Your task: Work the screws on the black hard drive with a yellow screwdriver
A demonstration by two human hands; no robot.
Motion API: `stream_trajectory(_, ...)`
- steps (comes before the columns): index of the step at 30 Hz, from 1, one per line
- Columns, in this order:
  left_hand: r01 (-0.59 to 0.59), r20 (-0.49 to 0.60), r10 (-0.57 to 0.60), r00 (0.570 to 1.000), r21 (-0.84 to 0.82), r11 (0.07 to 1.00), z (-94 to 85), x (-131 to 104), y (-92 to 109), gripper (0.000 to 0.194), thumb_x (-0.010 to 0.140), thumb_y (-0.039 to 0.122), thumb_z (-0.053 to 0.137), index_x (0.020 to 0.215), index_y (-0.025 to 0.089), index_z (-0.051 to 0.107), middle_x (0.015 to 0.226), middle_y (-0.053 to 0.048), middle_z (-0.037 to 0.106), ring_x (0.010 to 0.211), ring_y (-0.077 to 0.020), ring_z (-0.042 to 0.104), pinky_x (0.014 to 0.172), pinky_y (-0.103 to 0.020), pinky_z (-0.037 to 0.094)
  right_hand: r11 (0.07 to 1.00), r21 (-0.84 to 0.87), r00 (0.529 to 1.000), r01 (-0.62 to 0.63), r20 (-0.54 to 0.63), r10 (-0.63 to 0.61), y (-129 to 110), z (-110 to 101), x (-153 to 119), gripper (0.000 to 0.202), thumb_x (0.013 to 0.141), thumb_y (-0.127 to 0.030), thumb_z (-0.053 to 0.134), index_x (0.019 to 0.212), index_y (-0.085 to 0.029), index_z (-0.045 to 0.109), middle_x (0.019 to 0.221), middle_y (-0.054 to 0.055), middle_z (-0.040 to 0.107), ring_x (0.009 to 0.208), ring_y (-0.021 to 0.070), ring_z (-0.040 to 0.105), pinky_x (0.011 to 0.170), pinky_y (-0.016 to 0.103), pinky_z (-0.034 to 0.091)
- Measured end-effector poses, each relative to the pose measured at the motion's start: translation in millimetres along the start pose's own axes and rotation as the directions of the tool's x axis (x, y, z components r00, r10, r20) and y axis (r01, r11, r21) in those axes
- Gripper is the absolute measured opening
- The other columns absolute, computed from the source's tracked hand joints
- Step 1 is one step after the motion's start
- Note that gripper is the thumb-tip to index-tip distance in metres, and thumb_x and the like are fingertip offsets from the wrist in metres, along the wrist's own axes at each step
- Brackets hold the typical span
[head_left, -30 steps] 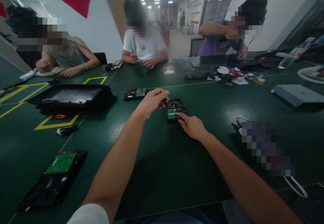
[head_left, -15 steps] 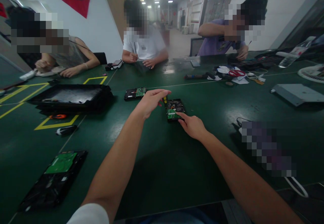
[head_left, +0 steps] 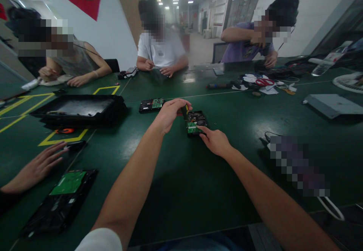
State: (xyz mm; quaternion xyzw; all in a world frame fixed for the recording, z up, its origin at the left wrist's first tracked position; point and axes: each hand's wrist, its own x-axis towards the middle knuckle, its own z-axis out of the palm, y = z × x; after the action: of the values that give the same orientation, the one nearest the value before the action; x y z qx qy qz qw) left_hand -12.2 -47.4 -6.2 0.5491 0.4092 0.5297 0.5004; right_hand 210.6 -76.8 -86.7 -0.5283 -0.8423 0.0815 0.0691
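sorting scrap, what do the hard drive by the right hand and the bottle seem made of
Hard drive: dull dark finish suggests metal, though uncertain; flat green circuit board looks like coated laminate. Bottle: glossy and transparent, so probably clear plastic.

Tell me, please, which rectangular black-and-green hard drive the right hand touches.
The rightmost hard drive, touched by the right hand; the other two lie farther left.

One wide view looks out from the person's own head, facing forward and down across the green desk (head_left: pixel 187 194). The near edge lies close below; the left hand (head_left: pixel 170 115) and right hand (head_left: pixel 217 142) fall mid-view, and the corridor (head_left: pixel 194 45) shows farthest off, near the top.
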Motion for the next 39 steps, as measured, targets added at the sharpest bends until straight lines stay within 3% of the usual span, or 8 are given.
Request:
stream_trajectory(9, -0.019, -0.192, -0.035, 0.981, -0.272, 0.962, 22.0, 7, -14, 0.021, 0.086, 0.03, 0.05, 0.074, 0.019, 0.063, 0.069, -0.002, 0.057, 0.065, -0.0149, 0.057, 0.067, -0.029, 0.05, 1.0, 0.001, 1.0, -0.007, -0.015, 0.007, -1, -1, -1, 0.047, 0.108, -0.045, 0.037, 0.153, -0.034, 0.046, 0.103, 0.006, 0.076, 0.085, 0.0237, 0.072, 0.072, 0.032, 0.05)
stream_trajectory(15, -0.028, -0.193, -0.018, 0.981, -0.234, 0.972, 26.8, 8, -21, 0.026, 0.091, 0.042, 0.056, 0.074, 0.022, 0.053, 0.064, 0.002, 0.048, 0.058, -0.0124, 0.049, 0.06, -0.026, 0.044, 1.0, 0.009, 1.0, -0.012, -0.008, 0.012, -1, 0, -1, 0.049, 0.109, -0.046, 0.036, 0.155, -0.034, 0.044, 0.105, 0.006, 0.077, 0.085, 0.0231, 0.072, 0.073, 0.032, 0.051)
stream_trajectory(21, -0.085, -0.181, 0.046, 0.982, -0.213, 0.973, 25.9, 6, -26, 0.026, 0.087, 0.041, 0.067, 0.078, 0.022, 0.053, 0.073, 0.002, 0.055, 0.06, -0.0108, 0.052, 0.06, -0.026, 0.045, 1.0, -0.021, 1.0, -0.005, -0.024, 0.005, 0, 1, -1, 0.049, 0.108, -0.047, 0.036, 0.155, -0.034, 0.046, 0.106, 0.008, 0.077, 0.09, 0.026, 0.073, 0.076, 0.034, 0.052)
stream_trajectory(27, -0.158, -0.243, 0.14, 0.96, -0.053, 0.986, 16.9, 8, -23, 0.022, 0.085, 0.035, 0.072, 0.074, 0.02, 0.059, 0.074, 0.002, 0.054, 0.07, -0.0113, 0.053, 0.067, -0.024, 0.045, 1.0, 0.012, 1.0, 0.012, -0.009, -0.012, 0, -1, -1, 0.05, 0.109, -0.047, 0.036, 0.156, -0.033, 0.044, 0.104, 0.007, 0.077, 0.086, 0.024, 0.072, 0.074, 0.033, 0.052)
stream_trajectory(34, -0.079, -0.168, 0.045, 0.985, -0.199, 0.977, 17.8, 7, -17, 0.016, 0.089, 0.036, 0.066, 0.09, 0.021, 0.064, 0.076, 0.0, 0.059, 0.069, -0.0128, 0.058, 0.069, -0.027, 0.05, 1.0, 0.027, 1.0, 0.003, -0.015, -0.003, 0, -1, -1, 0.048, 0.109, -0.046, 0.036, 0.155, -0.033, 0.045, 0.105, 0.006, 0.077, 0.083, 0.0224, 0.072, 0.073, 0.032, 0.052)
stream_trajectory(39, -0.044, -0.203, 0.005, 0.979, -0.189, 0.981, 22.4, 6, -15, 0.028, 0.097, 0.044, 0.053, 0.084, 0.021, 0.063, 0.064, 0.002, 0.05, 0.057, -0.0115, 0.051, 0.063, -0.026, 0.047, 1.0, 0.014, 1.0, -0.001, -0.012, 0.001, -1, -1, -1, 0.048, 0.109, -0.045, 0.036, 0.155, -0.033, 0.046, 0.104, 0.006, 0.076, 0.085, 0.0233, 0.072, 0.074, 0.033, 0.052)
